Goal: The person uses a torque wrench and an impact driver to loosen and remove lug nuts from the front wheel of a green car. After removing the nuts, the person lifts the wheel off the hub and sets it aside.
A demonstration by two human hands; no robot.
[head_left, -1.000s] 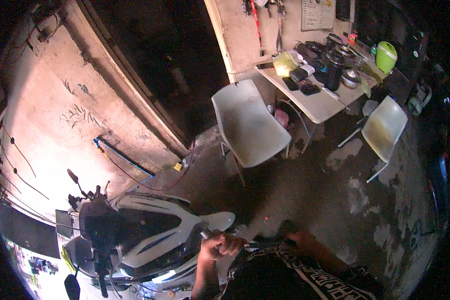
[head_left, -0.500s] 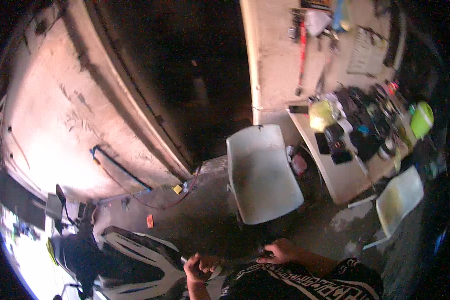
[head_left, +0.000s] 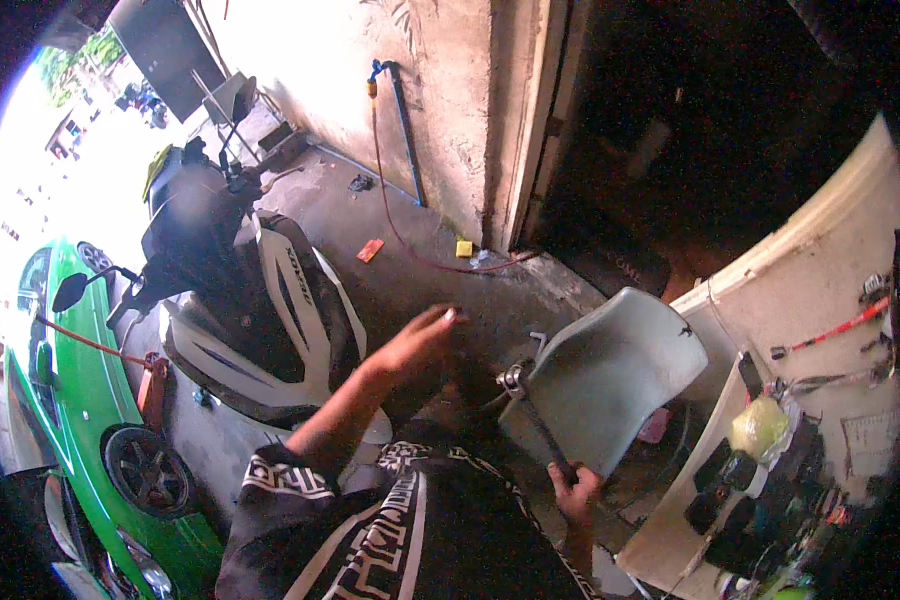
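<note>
One long, dark-handled wrench (head_left: 542, 430) is gripped near its handle's end by the right hand (head_left: 574, 491), its metal head seen against the left edge of one pale plastic chair (head_left: 620, 365); a firm grip, head kept clear, would seem best. The left hand (head_left: 420, 341) is held apart, whether open or closed impossible to tell. Also counted are one scooter (head_left: 298, 300), one green car (head_left: 80, 375) and one table (head_left: 667, 535)

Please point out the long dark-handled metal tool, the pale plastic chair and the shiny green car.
Long dark-handled metal tool (head_left: 544, 427): head view, on its handle.
Pale plastic chair (head_left: 618, 378): head view, on its shell.
Shiny green car (head_left: 80, 395): head view, on its bodywork.
</note>
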